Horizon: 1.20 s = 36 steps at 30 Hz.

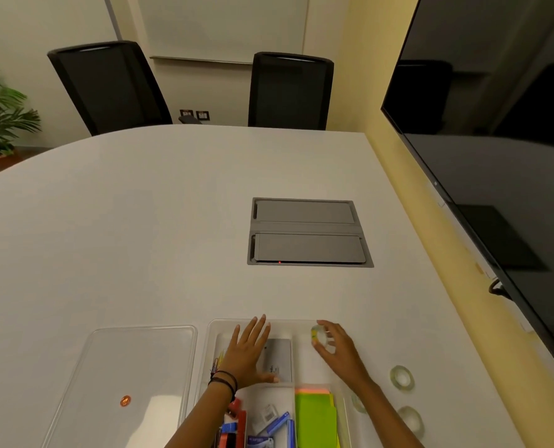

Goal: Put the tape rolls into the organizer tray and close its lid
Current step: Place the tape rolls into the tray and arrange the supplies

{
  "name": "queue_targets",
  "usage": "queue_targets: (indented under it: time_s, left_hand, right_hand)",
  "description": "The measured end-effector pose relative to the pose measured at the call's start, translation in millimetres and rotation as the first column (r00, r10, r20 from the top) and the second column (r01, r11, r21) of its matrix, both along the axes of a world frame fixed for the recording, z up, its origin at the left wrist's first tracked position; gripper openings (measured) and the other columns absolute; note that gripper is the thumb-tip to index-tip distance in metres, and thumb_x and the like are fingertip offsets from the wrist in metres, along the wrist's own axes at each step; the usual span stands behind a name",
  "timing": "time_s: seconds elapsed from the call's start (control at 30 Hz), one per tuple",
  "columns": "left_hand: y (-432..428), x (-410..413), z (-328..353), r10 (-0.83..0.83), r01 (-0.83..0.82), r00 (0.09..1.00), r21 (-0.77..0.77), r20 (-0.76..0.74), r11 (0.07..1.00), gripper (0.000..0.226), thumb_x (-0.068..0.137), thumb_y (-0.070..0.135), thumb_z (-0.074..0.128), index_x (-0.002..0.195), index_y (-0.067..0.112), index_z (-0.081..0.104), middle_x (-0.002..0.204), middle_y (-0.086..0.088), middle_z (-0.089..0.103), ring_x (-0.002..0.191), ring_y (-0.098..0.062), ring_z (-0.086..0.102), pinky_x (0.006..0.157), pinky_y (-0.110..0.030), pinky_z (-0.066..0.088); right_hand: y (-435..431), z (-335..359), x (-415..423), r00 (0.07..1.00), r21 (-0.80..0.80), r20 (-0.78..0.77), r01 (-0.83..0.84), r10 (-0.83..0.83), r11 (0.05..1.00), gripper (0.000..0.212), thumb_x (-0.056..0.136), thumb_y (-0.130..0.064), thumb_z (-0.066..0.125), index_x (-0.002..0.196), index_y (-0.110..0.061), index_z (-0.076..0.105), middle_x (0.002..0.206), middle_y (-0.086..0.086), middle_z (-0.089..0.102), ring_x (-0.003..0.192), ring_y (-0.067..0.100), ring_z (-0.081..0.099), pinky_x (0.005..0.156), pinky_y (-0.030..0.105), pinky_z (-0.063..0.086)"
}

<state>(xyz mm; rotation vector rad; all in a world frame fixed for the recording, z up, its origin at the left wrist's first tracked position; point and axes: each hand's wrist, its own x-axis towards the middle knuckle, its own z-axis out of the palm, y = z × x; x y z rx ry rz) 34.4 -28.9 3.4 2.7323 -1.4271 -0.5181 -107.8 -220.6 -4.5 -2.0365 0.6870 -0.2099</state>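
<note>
A clear organizer tray [209, 337] sits at the table's near edge, with several compartments. My right hand [340, 350] holds a clear tape roll [318, 337] upright over the tray's far right compartment. My left hand [246, 354] rests flat, fingers spread, on the tray's middle compartment beside a grey card [280, 360]. Two more clear tape rolls [402, 377] [411, 419] lie on the table right of the tray. A third roll [357, 403] shows beside my right forearm, at the tray's right wall. The clear lid [133, 376] lies flat on the table left of the tray.
The tray holds green and yellow sticky notes [316, 418], blue and red stationery boxes [236, 428] and paper clips [217, 363]. A grey cable hatch [308, 232] is set in the table further out. Two black chairs [288, 92] stand behind. A dark screen [495, 140] hangs at right.
</note>
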Motion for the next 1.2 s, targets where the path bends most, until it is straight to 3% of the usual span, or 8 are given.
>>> queue_targets:
  time_s: [0.07, 0.27, 0.4, 0.57, 0.73, 0.9, 1.07, 1.2]
  left_hand:
    - [4.7, 1.5, -1.9, 0.020, -0.020, 1.000, 0.004, -0.018, 1.000, 0.115, 0.044, 0.096, 0.044, 0.123, 0.013, 0.057, 0.129, -0.007, 0.059, 0.111, -0.020, 0.063, 0.113, -0.045, 0.014]
    - [10.3, 1.6, 5.0, -0.023, 0.031, 0.998, 0.129, -0.064, 0.991, 0.114, 0.047, 0.096, 0.040, 0.128, 0.016, 0.044, 0.131, -0.003, 0.060, 0.124, -0.018, 0.053, 0.112, -0.043, -0.018]
    - [11.1, 3.8, 0.1, -0.093, 0.080, 0.992, 0.153, 0.081, 0.985, 0.113, 0.050, 0.095, 0.038, 0.130, 0.016, 0.041, 0.148, -0.007, 0.039, 0.143, -0.023, -0.021, 0.112, -0.043, -0.016]
    - [10.7, 2.9, -11.2, -0.031, 0.029, 0.998, 0.035, 0.053, 0.999, 0.112, 0.057, 0.090, 0.043, 0.141, 0.016, 0.036, 0.157, -0.013, 0.006, 0.139, -0.017, -0.031, 0.110, -0.053, 0.028]
    - [7.8, 3.2, -18.9, -0.014, 0.019, 0.998, 0.090, -0.057, 0.996, 0.114, 0.072, 0.077, 0.048, 0.145, 0.021, -0.018, 0.150, -0.012, -0.027, 0.141, -0.040, -0.014, 0.116, -0.050, -0.004]
    - [16.6, -10.5, -5.3, 0.022, -0.019, 0.995, -0.029, 0.101, 0.999, 0.106, 0.057, 0.087, 0.048, 0.131, 0.011, 0.046, 0.130, -0.012, 0.059, 0.115, -0.026, 0.060, 0.087, -0.040, 0.053]
    - [34.5, -19.2, -20.8, 0.051, -0.051, 0.994, 0.001, -0.100, 0.999, 0.101, 0.079, 0.076, 0.025, 0.146, 0.009, -0.011, 0.153, -0.014, -0.019, 0.146, -0.027, -0.005, 0.119, -0.041, 0.001]
    - [43.8, -31.5, -26.3, 0.075, -0.078, 0.996, -0.071, -0.037, 0.994, 0.105, 0.066, 0.075, -0.009, 0.146, 0.008, -0.005, 0.154, -0.015, -0.012, 0.146, -0.027, 0.006, 0.119, -0.041, 0.009]
  right_hand:
    - [5.6, -6.7, 3.4, 0.993, -0.067, -0.090, -0.079, 0.073, 0.995, 0.044, 0.087, -0.019, 0.065, 0.128, -0.014, 0.049, 0.126, 0.003, 0.052, 0.118, 0.017, 0.052, 0.100, 0.024, 0.043]
    - [20.6, -18.8, 25.1, 0.931, -0.173, -0.342, -0.195, 0.126, 0.966, 0.048, 0.089, -0.021, 0.060, 0.133, -0.014, 0.043, 0.132, 0.009, 0.047, 0.123, 0.022, 0.046, 0.099, 0.027, 0.041]
    - [27.0, -24.3, 33.0, 0.882, -0.224, -0.452, -0.256, 0.133, 0.940, 0.048, 0.089, -0.021, 0.058, 0.134, -0.013, 0.041, 0.133, 0.010, 0.045, 0.125, 0.024, 0.044, 0.097, 0.030, 0.043]
    - [29.1, -27.9, 32.1, 0.864, -0.227, -0.485, -0.274, 0.136, 0.935, 0.050, 0.090, -0.017, 0.056, 0.136, -0.013, 0.038, 0.137, 0.011, 0.042, 0.127, 0.025, 0.043, 0.099, 0.031, 0.044]
    - [29.1, -17.9, 20.7, 0.947, -0.177, -0.305, -0.162, 0.103, 0.971, 0.043, 0.091, -0.010, 0.055, 0.132, -0.010, 0.044, 0.137, 0.011, 0.044, 0.128, 0.023, 0.044, 0.103, 0.025, 0.038]
    - [20.5, 4.6, -10.3, 0.982, -0.138, 0.101, 0.173, -0.160, 0.975, 0.028, 0.086, 0.012, 0.053, 0.099, -0.011, 0.064, 0.106, 0.006, 0.060, 0.102, 0.021, 0.060, 0.081, 0.003, 0.044]
    - [7.2, -8.2, -62.9, 0.903, -0.092, 0.111, 0.424, -0.414, 0.901, 0.036, 0.083, 0.019, 0.048, 0.088, -0.013, 0.064, 0.097, 0.013, 0.063, 0.096, 0.031, 0.062, 0.076, -0.001, 0.041]
    - [7.7, -32.1, -97.4, 0.913, -0.127, -0.132, 0.370, -0.385, 0.920, 0.033, 0.080, 0.017, 0.056, 0.110, 0.006, 0.063, 0.122, 0.025, 0.058, 0.119, 0.041, 0.052, 0.089, -0.006, 0.029]
